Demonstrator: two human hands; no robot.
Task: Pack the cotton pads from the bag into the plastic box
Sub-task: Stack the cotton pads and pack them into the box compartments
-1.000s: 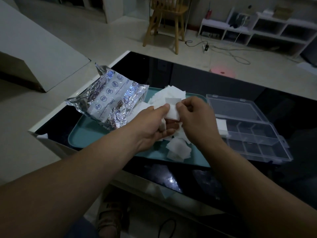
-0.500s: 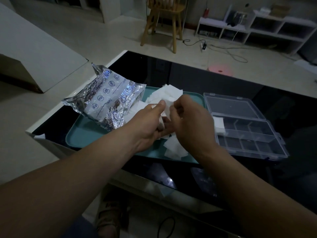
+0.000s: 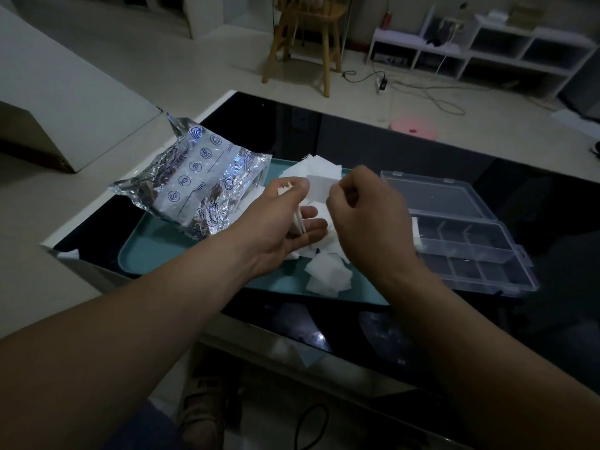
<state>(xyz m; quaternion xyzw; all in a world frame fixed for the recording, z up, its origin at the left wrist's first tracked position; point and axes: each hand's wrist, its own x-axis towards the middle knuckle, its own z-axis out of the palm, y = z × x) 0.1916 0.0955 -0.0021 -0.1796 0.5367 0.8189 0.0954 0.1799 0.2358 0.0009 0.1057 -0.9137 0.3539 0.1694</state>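
A silver foil bag point(image 3: 198, 193) lies on the left part of a teal tray point(image 3: 152, 248). Loose white cotton pads point(image 3: 328, 276) are heaped on the tray in front of the bag's mouth. My left hand point(image 3: 282, 225) hovers over the heap and holds a small stack of pads on edge between thumb and fingers. My right hand point(image 3: 367, 216) pinches one square pad point(image 3: 319, 190) by its right edge, just above the left hand. The clear plastic box point(image 3: 467, 241) stands open to the right of the tray, with one pad in its left compartment.
The tray and box sit on a black glossy table point(image 3: 406, 147) with a white rim. Beyond it are a wooden chair point(image 3: 305, 37), a low white shelf point(image 3: 487, 50), cables and a pink round object on the floor.
Both hands rose slightly above the heap. My right hand lifted a single pad up beside the left thumb, and the stack in my left hand now stands on edge.
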